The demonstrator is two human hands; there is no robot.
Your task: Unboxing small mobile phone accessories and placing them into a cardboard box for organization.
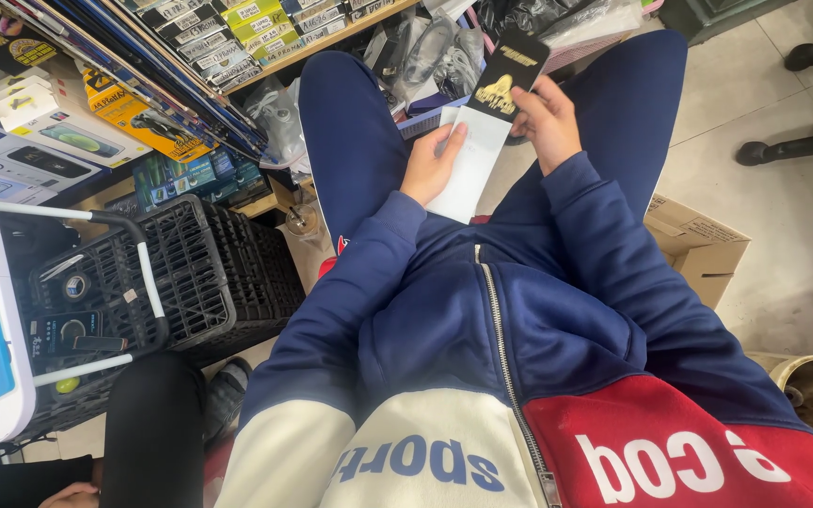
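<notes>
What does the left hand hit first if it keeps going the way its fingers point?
The left hand points up and away from the body, fingertips already on the white sleeve. Past that, probably the black card held by the right hand, then the clear plastic bags beyond; depth is unclear.

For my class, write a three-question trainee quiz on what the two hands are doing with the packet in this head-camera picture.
1. True or false: both hands touch the flat black and white cardboard packet.
2. Which hand grips the packet's black upper end with the gold print? A) left hand B) right hand C) neither
3. What stands on the floor to the person's left, beside the navy trouser leg?

Key
1. True: the left hand lies on the white lower part, the right hand holds the black top.
2. B.
3. A black plastic lattice crate with small items inside.
</notes>
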